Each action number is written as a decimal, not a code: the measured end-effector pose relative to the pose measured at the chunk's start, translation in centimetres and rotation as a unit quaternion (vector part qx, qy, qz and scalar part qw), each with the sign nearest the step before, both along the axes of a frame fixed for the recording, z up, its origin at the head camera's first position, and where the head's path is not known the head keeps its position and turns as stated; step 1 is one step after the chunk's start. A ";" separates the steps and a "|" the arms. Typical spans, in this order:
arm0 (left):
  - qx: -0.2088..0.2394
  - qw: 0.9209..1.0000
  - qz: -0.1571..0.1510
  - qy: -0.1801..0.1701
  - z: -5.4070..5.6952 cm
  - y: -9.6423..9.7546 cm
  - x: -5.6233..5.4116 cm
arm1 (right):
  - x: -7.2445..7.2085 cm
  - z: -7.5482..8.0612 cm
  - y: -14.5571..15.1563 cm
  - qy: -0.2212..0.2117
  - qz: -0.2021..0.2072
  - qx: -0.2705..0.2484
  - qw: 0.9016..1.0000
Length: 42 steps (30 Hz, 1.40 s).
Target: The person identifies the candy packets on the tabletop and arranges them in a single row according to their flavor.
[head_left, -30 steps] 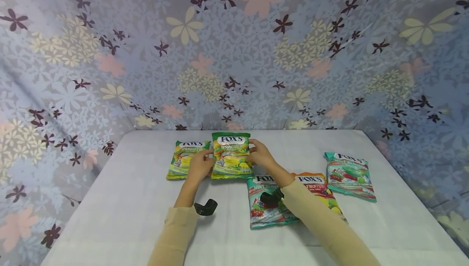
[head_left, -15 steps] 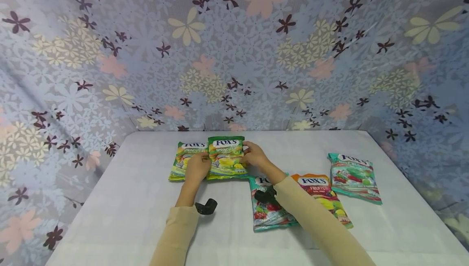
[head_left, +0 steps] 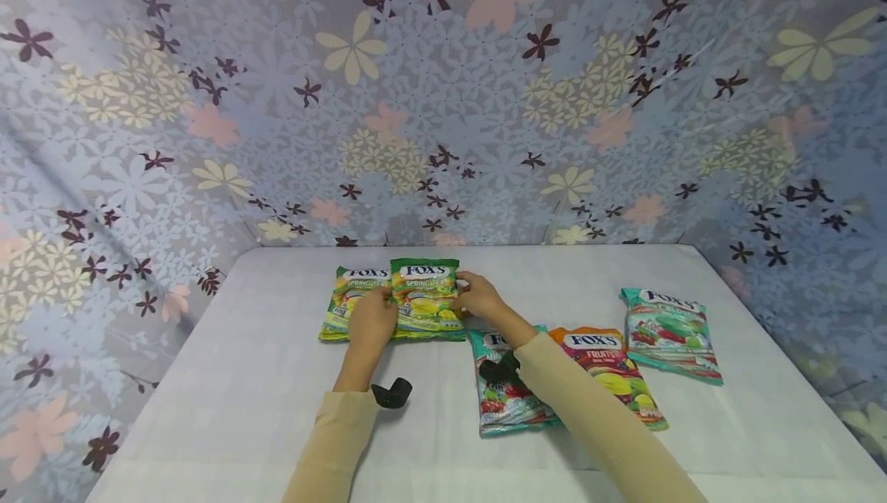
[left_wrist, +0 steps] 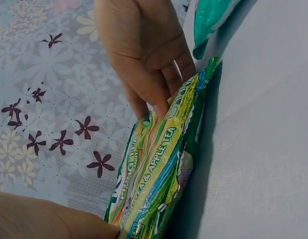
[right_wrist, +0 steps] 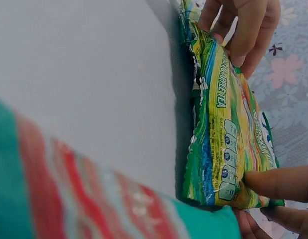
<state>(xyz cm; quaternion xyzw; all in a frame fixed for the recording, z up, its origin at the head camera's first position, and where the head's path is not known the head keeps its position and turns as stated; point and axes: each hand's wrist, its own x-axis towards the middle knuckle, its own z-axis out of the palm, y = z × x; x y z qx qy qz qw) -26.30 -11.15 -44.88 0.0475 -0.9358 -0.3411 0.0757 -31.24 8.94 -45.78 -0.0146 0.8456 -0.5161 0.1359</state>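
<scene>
Green tea pack: the candy pack (head_left: 424, 299) is near the back of the table, between both hands, printed side up. A dark shadow runs along its near edge; full contact with the table cannot be confirmed.
Right-hand grip: the right hand (head_left: 483, 299) pinches the pack's right edge, thumb on the printed face, fingers behind.
Left-hand grip: the left hand (head_left: 372, 320) pinches the opposite edge. Gripping both sides probably keeps the soft pack level and square.
Neighbouring tea pack: a matching pack (head_left: 343, 304) lies directly left, partly behind the left hand. Tops are nearly in line, which suggests deliberate side-by-side placement; the hand hides part of the join.
Packs near right forearm: a mint pack (head_left: 509, 409) and a fruit pack (head_left: 608, 364) lie nearer the wearer; the right sleeve (head_left: 610, 426) crosses both and conceals whether they overlap.
Far-right pack: another mint pack (head_left: 672, 333) lies apart, slightly askew.
Support: white table (head_left: 242, 380), backed by a flowered cloth (head_left: 443, 102).
</scene>
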 end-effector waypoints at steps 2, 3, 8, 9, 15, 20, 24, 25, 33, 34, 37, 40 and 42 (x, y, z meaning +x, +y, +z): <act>-0.005 1.000 0.002 0.006 0.0 0.1 0.1 | 0.0 0.0 0.0 -0.006 -0.001 -0.002 1.000; -0.006 1.000 0.001 0.008 0.0 0.1 0.1 | 0.0 0.0 0.1 -0.008 -0.002 -0.005 1.000; -0.002 1.000 -0.010 0.010 -0.2 -0.1 0.3 | 0.2 0.1 0.2 -0.019 -0.009 -0.020 1.000; 0.001 1.000 -0.013 0.009 -0.2 -0.2 0.3 | 0.2 0.2 0.2 -0.022 -0.012 -0.026 0.999; 0.015 0.999 -0.032 0.018 0.0 -0.1 1.0 | 1.0 1.0 0.6 -0.017 -0.017 -0.041 0.999; 0.036 0.996 -0.080 0.029 1.1 1.5 2.2 | 2.2 2.2 1.7 -0.001 0.011 -0.058 0.998; 0.058 0.988 -0.143 0.013 1.3 3.2 3.3 | 3.6 3.2 3.0 0.004 0.033 -0.060 0.998; 0.062 0.986 -0.156 0.005 1.2 3.6 3.5 | 4.0 3.4 3.4 0.006 0.038 -0.057 0.998; 0.103 0.964 -0.236 -0.069 -0.3 5.6 5.6 | 7.5 3.6 7.4 0.019 0.062 -0.027 0.998; 0.108 0.962 -0.241 -0.077 -0.4 5.7 5.8 | 7.9 3.5 7.9 0.022 0.065 -0.026 0.997; 0.112 0.957 -0.251 -0.088 -0.7 6.1 6.4 | 9.1 3.4 9.1 0.025 0.076 -0.023 0.997; 0.117 0.955 -0.256 -0.090 -0.9 6.4 6.8 | 10.2 3.3 10.0 0.028 0.076 -0.015 0.997; 0.116 0.954 -0.259 -0.091 -1.0 6.6 6.9 | 10.8 3.4 10.6 0.028 0.078 -0.013 0.996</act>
